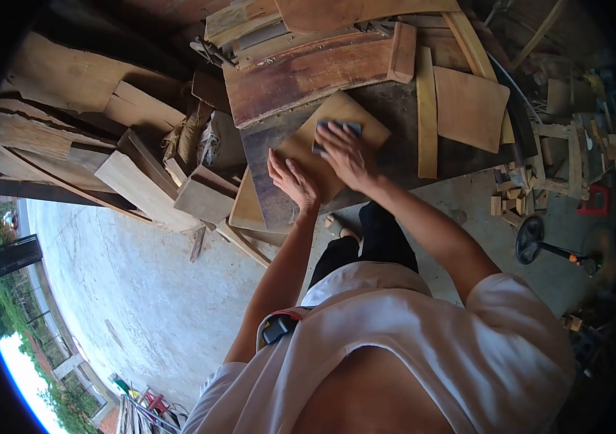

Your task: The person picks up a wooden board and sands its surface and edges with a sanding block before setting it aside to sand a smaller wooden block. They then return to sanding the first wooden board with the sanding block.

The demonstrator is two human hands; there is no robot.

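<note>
A light brown wooden board (344, 113) lies at an angle on the dark worktable (259, 150). My right hand (346, 153) is closed over a dark grey block (352, 129), slightly blurred, which it presses on the board's upper middle. At the board's left edge, my left hand (294, 181) rests with its fingers stretched out, touching the wood. The block's underside is hidden against the board.
Reddish-brown planks (308, 79) lie along the table's far side. A narrow strip (427, 116) and a flat panel (471, 105) lie at right. Wood pieces (142, 181) are piled at left, and a round black base (530, 239) stands on the floor.
</note>
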